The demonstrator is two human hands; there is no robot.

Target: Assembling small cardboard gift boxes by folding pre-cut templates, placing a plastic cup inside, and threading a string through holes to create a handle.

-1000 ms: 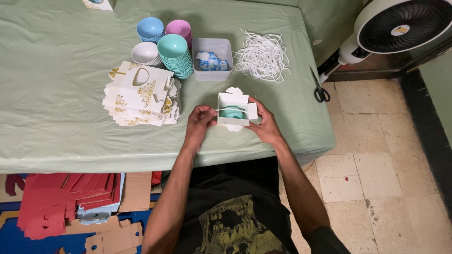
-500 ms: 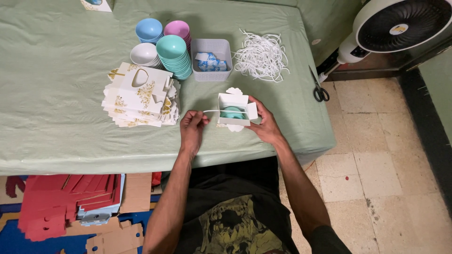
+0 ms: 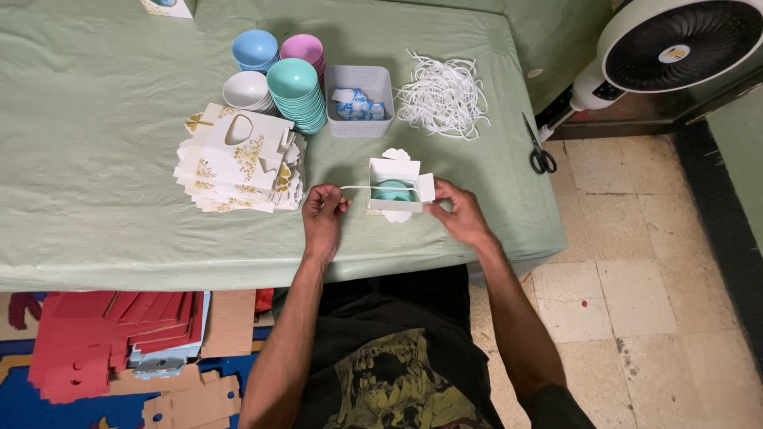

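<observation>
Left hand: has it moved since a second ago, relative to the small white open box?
Yes. The left hand has drawn away leftward from the small white open box, toward the stack of flat white-and-gold cartons, pulling a white strip.

Table (image 3: 95,143) under pale green cloth, creased, fills upper left of view. Green-draped surface (image 3: 556,40) continues behind at upper right. White electric fan (image 3: 675,48) with black grille stands on floor at right. Floor (image 3: 636,262) of worn beige tiles, stained, dark grout lines. Dark baseboard and green wall (image 3: 739,159) at far right. Blue patterned mat (image 3: 32,405) at lower left beneath table edge. Light even, soft shadows.
</observation>
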